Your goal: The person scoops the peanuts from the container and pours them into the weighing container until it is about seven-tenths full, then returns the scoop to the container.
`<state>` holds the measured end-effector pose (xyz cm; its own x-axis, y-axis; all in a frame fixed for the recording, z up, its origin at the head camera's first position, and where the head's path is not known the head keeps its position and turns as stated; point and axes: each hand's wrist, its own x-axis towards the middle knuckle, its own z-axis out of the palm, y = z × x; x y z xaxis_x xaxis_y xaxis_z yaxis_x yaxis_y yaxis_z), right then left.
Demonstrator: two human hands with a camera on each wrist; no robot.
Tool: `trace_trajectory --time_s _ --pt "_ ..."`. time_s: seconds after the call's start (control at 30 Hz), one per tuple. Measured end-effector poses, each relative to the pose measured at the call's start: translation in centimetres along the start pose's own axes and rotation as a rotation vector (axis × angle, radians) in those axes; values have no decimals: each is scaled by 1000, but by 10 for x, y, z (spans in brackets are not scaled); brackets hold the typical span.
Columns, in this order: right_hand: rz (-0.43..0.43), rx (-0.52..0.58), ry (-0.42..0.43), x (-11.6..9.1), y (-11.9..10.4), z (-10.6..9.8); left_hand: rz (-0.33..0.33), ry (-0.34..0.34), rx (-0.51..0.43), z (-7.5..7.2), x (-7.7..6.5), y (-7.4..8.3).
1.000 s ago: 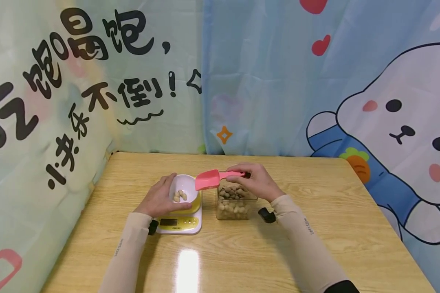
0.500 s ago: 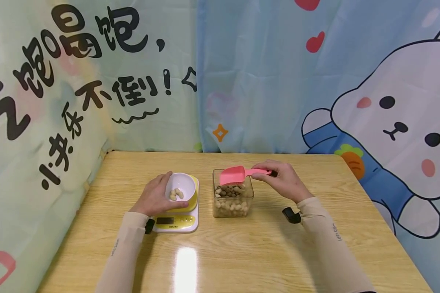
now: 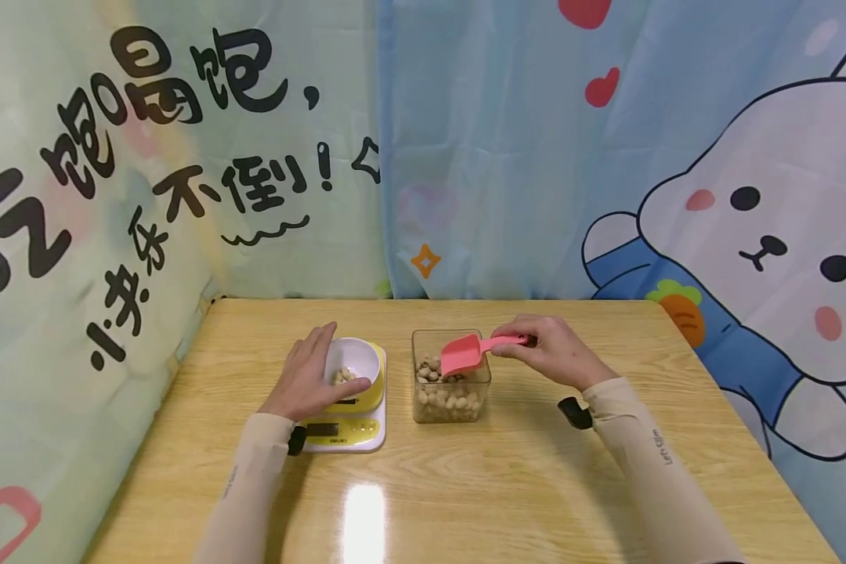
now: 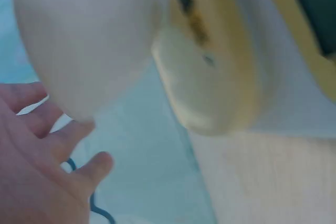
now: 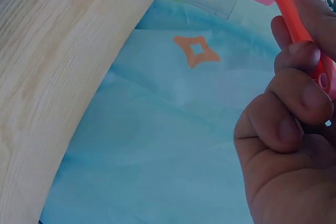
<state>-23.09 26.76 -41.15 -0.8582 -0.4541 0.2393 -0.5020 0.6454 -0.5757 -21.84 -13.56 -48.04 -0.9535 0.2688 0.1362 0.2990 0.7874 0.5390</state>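
You have a narrow gap between the scale (image 3: 352, 432) and the container (image 3: 451, 412), and broad room on the near surface (image 3: 465, 486) between your sleeves (image 3: 648, 462). Your left grip (image 3: 306, 380) blocks the left of the bowl (image 3: 359, 356); the curtain (image 3: 493, 211) closes the far edge.

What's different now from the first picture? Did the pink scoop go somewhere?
Yes! The pink scoop moved right, away from the white bowl, and its tip now points down toward the nuts in the clear container. The right hand moved with it, holding its handle all along. The left hand is still beside the bowl. The scale and container stayed put.
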Motion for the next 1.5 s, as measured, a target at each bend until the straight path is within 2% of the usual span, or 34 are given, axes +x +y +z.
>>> trace_trajectory --time_s 0.1,0.27,0.47,0.6,0.8,1.2,1.5 --pt "11 0 -6 0 1 0 61 14 -16 3 6 11" --pt "14 -10 -39 2 1 1 162 -61 37 14 18 39" --pt "-10 -35 -54 7 0 2 182 -161 58 36 33 66" --pt "-51 -52 -103 12 -3 1 192 -179 30 46 36 70" --pt "-77 -83 -160 20 -5 -2 205 -159 -5 47 39 71" --pt "-150 -169 -137 29 -8 1 238 -147 16 45 40 70" --pt "-135 -170 -148 35 -12 14 249 -151 2 43 41 74"
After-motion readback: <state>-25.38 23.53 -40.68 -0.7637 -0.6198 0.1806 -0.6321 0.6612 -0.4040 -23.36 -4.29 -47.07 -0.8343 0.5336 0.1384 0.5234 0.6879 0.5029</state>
